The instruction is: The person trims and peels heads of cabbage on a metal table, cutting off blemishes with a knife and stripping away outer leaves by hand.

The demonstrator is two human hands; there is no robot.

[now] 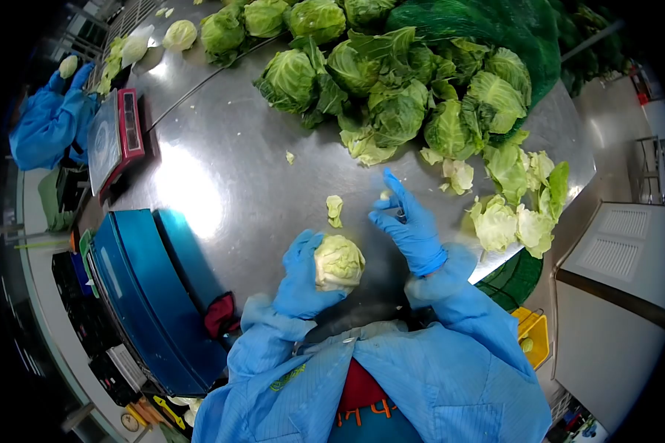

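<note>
The left hand (pixel 301 277), in a thin blue glove, has its fingers curved round the near-left side of a pale yellow-green, round, trimmed cabbage (pixel 340 263), touching it from 7 to 11 o'clock. The right hand (pixel 415 230), gloved alike, sits at the cabbage's 2 o'clock, apart from it. Its fingers are part-spread, the forefinger pointing to 11 o'clock; a small pale fragment (pixel 385 195) shows between forefinger and thumb, along with a dark detail too small to make out, so I cannot tell whether they grip anything.

From the cabbage, a pale-green leaf scrap (pixel 335 210) lies near at 12 o'clock on the grey metal surface (pixel 251 148). A heap of leafy green cabbages (pixel 399 103) bounds the far side around 1 o'clock, and loose pale-green leaves (pixel 521 210) lie near the right edge, between 2 and 3. A glossy blue box (pixel 151 295) stands at 9, a red-framed scale (pixel 118 140) at 10. Metal shows between scale and heap, toward 11.
</note>
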